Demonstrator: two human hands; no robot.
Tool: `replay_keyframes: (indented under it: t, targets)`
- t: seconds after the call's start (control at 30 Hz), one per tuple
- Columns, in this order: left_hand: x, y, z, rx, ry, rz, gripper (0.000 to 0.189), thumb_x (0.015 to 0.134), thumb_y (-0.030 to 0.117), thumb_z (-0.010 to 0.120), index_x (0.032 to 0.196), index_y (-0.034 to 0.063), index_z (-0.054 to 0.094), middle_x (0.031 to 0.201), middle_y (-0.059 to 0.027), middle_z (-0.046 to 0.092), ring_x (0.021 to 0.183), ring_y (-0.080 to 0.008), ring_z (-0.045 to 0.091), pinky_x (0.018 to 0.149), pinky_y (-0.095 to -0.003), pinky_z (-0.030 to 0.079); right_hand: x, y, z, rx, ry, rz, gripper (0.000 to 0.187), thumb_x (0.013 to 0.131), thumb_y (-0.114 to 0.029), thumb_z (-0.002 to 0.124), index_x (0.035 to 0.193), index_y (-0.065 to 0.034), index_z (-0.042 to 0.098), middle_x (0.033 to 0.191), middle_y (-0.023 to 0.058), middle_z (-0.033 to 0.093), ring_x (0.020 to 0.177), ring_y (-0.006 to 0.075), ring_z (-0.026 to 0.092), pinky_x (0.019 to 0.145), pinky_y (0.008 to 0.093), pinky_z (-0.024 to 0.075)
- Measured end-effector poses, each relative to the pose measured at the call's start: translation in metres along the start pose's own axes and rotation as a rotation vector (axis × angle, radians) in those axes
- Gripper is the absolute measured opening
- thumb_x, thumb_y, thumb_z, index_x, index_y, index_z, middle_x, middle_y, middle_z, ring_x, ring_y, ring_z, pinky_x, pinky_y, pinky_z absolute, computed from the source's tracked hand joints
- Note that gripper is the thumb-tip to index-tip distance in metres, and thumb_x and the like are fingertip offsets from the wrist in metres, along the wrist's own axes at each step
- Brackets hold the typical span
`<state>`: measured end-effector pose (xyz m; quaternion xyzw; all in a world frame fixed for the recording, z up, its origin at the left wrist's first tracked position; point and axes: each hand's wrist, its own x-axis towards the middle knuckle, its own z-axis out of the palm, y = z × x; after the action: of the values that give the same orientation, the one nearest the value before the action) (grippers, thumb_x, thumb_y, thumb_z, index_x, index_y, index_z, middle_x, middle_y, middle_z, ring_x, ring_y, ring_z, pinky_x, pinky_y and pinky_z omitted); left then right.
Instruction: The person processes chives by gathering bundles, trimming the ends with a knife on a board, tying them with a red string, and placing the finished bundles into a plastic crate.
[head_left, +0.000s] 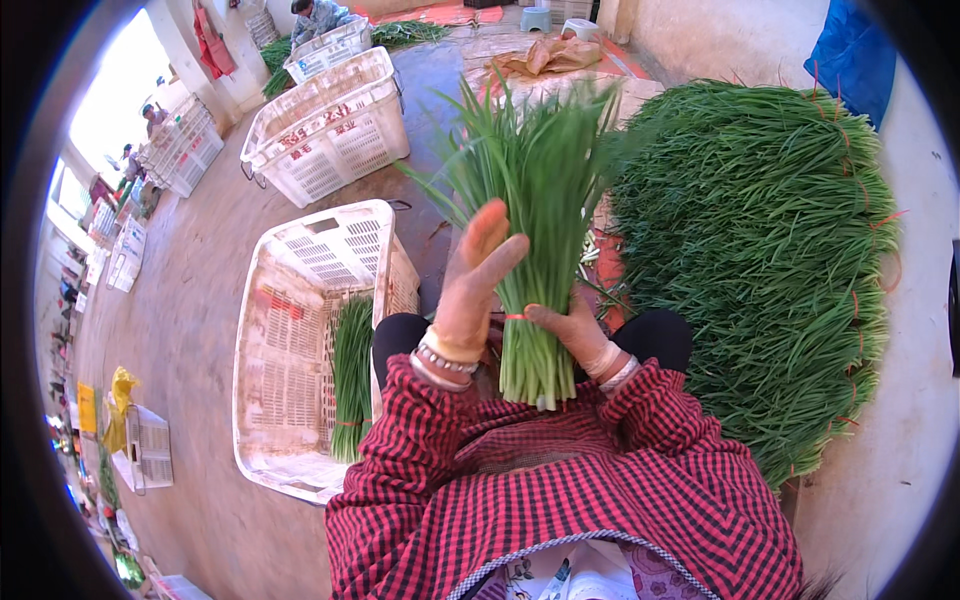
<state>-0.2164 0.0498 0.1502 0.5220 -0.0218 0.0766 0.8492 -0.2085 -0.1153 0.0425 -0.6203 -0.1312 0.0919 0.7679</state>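
Note:
Upright in front of my torso stands a bundle of garlic chives (536, 217), its pale cut stems down and its leaf tips blurred. A red band circles it low on the stems. My right hand (581, 334), in a thin glove, grips its right side near the band, thumb across the front. On the other side, my gloved left hand (474, 281) is raised along the leaves with thumb and fingers apart; whether it touches them I cannot tell. Left of my knee, a white plastic crate (259, 360) holds banded chives (351, 375) along its near wall.
A big stack of banded chives (750, 255) lies at my right against the wall. Beyond the open crate stands another white crate (326, 127). Cut stem scraps (590, 247) lie on the floor ahead. A person (319, 19) sits at the back behind a crate.

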Motion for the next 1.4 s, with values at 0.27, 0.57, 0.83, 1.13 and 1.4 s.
replay_keyframes:
  t: [0.27, 0.57, 0.83, 1.13, 1.4]
  targets:
    - [-0.016, -0.072, -0.116, 0.063, -0.060, -0.856, 0.063, 0.098, 0.051, 0.056, 0.125, -0.0061, 0.059, 0.128, -0.0192, 0.064, 0.111, -0.0256, 0.066, 0.098, -0.0393, 0.052, -0.020, -0.036, -0.015, 0.282, -0.140, 0.236, 0.062, 0.088, -0.022, 0.075, 0.139, -0.0042, 0.046, 0.124, 0.0063, 0.059, 0.112, 0.0175, 0.059, 0.096, 0.0339, 0.0491]
    - [0.019, -0.039, -0.047, -0.245, 0.014, -0.084, 0.034, 0.097, 0.023, 0.063, 0.125, 0.0035, 0.062, 0.115, -0.0090, 0.070, 0.099, -0.0207, 0.068, 0.087, -0.0342, 0.056, 0.026, -0.079, 0.024, 0.072, -0.237, -0.135, 0.074, 0.085, -0.024, 0.080, 0.144, -0.0016, 0.042, 0.132, 0.0091, 0.058, 0.118, 0.0206, 0.055, 0.106, 0.0358, 0.0415]
    - [0.009, -0.017, -0.035, -0.422, 0.189, -0.151, 0.032, 0.095, 0.018, 0.067, 0.124, 0.0041, 0.063, 0.113, -0.0074, 0.069, 0.092, -0.0213, 0.070, 0.082, -0.0349, 0.058, 0.064, -0.083, -0.036, 0.348, 0.325, -0.003, 0.038, 0.085, -0.008, 0.072, 0.120, -0.0025, 0.059, 0.107, 0.0073, 0.066, 0.092, 0.0198, 0.066, 0.081, 0.0334, 0.0551]
    - [-0.016, -0.034, -0.066, -0.607, 0.217, -0.170, 0.034, 0.098, 0.022, 0.062, 0.128, 0.0064, 0.061, 0.120, -0.0086, 0.069, 0.104, -0.0255, 0.068, 0.091, -0.0407, 0.057, 0.032, -0.084, -0.050, 0.418, 0.253, 0.029, 0.029, 0.089, -0.005, 0.070, 0.117, 0.0007, 0.064, 0.108, 0.0080, 0.068, 0.095, 0.0217, 0.068, 0.085, 0.0372, 0.0586]
    - [-0.022, -0.028, -0.058, -0.549, 0.163, -0.101, 0.046, 0.100, 0.033, 0.060, 0.138, 0.0080, 0.052, 0.130, -0.0080, 0.063, 0.111, -0.0236, 0.064, 0.096, -0.0376, 0.054, 0.031, -0.076, -0.049, 0.463, 0.226, -0.006, 0.021, 0.091, -0.006, 0.068, 0.111, 0.0005, 0.065, 0.103, 0.0064, 0.068, 0.093, 0.0177, 0.067, 0.083, 0.0314, 0.0558]
